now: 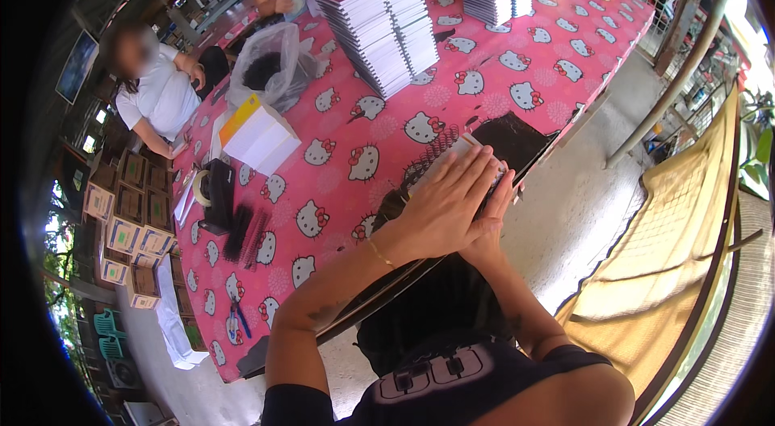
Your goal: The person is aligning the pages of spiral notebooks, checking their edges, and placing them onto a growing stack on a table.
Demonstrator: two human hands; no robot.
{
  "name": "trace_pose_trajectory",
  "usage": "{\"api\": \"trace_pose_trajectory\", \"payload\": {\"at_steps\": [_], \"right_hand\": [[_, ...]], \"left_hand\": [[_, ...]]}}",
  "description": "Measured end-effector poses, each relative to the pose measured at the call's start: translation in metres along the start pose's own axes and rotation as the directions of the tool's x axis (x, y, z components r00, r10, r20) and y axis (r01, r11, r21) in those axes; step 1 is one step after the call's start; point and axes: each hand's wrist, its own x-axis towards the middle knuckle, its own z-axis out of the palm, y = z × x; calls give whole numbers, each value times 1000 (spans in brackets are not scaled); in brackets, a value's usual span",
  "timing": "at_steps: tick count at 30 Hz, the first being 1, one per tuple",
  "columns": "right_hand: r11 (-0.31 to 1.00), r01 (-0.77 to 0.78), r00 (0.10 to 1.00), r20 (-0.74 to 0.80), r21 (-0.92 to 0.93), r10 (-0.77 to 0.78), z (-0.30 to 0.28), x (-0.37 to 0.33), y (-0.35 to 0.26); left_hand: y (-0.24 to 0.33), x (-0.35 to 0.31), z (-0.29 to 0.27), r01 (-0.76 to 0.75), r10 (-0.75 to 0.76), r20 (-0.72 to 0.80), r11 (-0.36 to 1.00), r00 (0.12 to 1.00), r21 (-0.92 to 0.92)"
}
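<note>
At the table's near edge, my left hand (446, 204) lies with fingers stretched across a small notebook (440, 168) that looks spiral-bound. My right hand (491, 212) closes against the notebook's right edge, beside and partly under the left one. The two hands hide most of the notebook. A black cover or sheet (517, 142) lies flat just beyond them. Left of the notebook, loose dark binding coils (432, 153) rest on the tablecloth.
Tall stacks of spiral notebooks (379, 35) stand farther back. A paper block (260, 139), clear bag (270, 71), tape roll (202, 188), more coils (246, 234) and pliers (236, 317) are on the pink table (339, 200). Two people are across; boxes (133, 212) are piled left.
</note>
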Motion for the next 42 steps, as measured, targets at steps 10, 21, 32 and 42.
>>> {"api": "trace_pose_trajectory", "payload": {"at_steps": [10,21,32,42], "right_hand": [[998,-26,997,75,-59,30,0,-8,-2],[993,-74,994,92,87,66,1,-9,-5],[708,-463,844,509,533,168,-7,113,-8],[353,-935,31,995,-7,100,98,196,48]], "left_hand": [[-9,9,5,45,-49,-68,997,996,-59],[-128,7,61,-46,-588,200,-377,784,-925],[-112,-17,44,-19,-314,227,-622,922,-783],[-96,-38,49,110,-791,171,-132,587,-985]]}}
